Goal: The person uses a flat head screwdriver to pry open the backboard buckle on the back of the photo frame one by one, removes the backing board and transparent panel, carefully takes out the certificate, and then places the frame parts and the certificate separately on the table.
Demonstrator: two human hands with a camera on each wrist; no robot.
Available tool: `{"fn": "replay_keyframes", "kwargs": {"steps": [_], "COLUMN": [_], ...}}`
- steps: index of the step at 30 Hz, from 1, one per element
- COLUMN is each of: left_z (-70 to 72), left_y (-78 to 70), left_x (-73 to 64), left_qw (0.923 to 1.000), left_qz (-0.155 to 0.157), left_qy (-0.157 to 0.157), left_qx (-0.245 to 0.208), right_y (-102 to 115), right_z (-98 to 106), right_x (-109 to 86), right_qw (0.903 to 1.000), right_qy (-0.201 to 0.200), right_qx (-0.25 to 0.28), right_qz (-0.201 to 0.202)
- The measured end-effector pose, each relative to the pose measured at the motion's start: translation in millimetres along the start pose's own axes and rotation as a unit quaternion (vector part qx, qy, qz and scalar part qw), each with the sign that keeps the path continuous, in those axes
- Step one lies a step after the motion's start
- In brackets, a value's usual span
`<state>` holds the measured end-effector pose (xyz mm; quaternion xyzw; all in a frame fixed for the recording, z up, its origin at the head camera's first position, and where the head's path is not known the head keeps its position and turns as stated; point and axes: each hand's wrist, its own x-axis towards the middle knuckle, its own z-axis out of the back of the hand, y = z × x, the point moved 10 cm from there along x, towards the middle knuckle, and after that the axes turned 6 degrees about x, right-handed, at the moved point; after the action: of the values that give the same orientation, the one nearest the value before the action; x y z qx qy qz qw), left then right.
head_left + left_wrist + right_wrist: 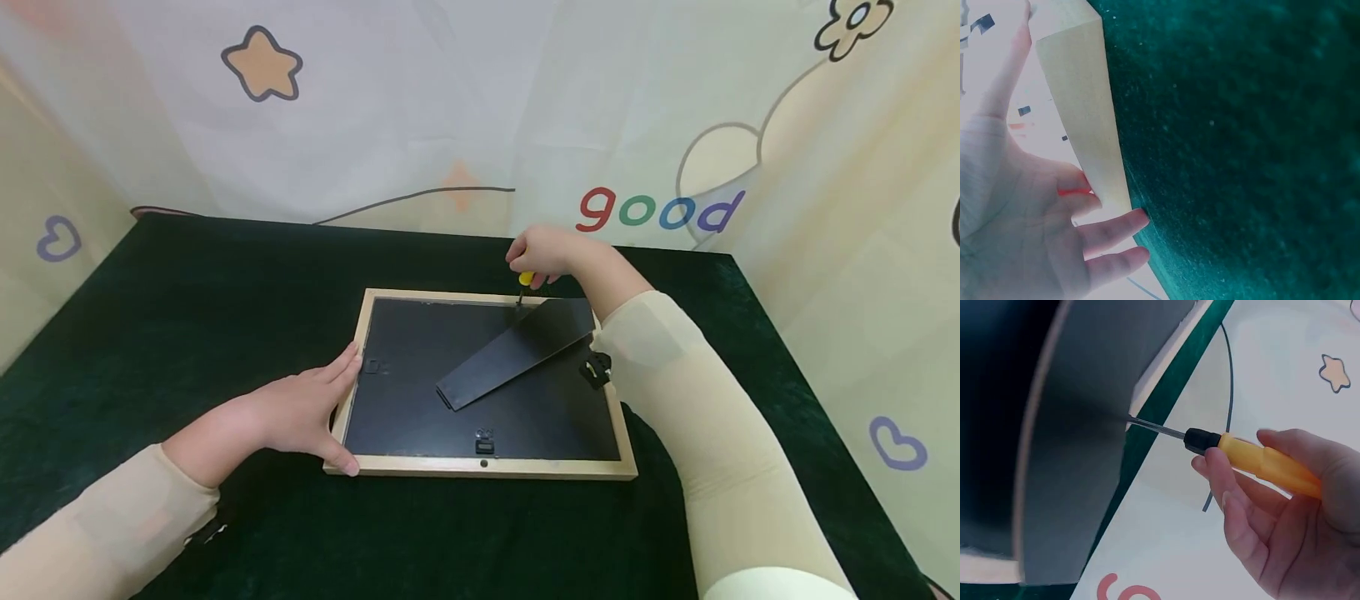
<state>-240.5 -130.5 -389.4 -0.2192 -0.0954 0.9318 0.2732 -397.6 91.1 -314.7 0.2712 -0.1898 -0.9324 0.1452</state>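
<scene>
A picture frame with a light wooden rim (480, 468) lies face down, its black backing board (408, 350) upward. A black easel leg (517, 354) slants across the board. My left hand (303, 412) rests against the frame's left side, fingers extended and thumb at the near left corner; the left wrist view shows the fingers along the wooden edge (1079, 94). Above the far edge, my right hand (551, 248) holds a yellow screwdriver (1241, 453), its shaft pointing down at that edge. In the right wrist view the leg (1072, 456) hides the screwdriver's tip.
Dark green cloth (225, 317) covers the table around the frame. Metal-and-black hangers (484, 442) sit on the backing board. A printed curtain (420, 100) stands behind the table's far edge and at both sides.
</scene>
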Motion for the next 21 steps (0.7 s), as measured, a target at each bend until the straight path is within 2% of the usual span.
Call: {"fn": "replay_keyframes", "kwargs": {"steps": [6, 15, 17, 21], "left_z": [1.7, -0.3, 0.1, 1.3], "left_y": [2.1, 2.0, 2.5, 2.7], "left_x": [-1.8, -0.4, -0.2, 0.1], "left_qw": [1.0, 1.0, 1.0, 1.0], "left_qz": [0.004, 0.004, 0.003, 0.002], "left_qy": [-0.001, 0.003, 0.003, 0.0], "left_qx": [0.001, -0.002, -0.003, -0.003], "right_y": [6.8, -13.2, -13.5, -11.9], "right_z": [10.2, 17.3, 17.8, 17.4], "right_x": [13.0, 15.1, 12.9, 0.3], "right_qw": [0.9998, 0.997, 0.9975, 0.9987], "right_qy": [-0.013, -0.016, -0.025, -0.046], "right_qx": [0.005, 0.072, 0.063, 0.009], "right_qz": [-0.017, -0.025, -0.02, -0.019]}}
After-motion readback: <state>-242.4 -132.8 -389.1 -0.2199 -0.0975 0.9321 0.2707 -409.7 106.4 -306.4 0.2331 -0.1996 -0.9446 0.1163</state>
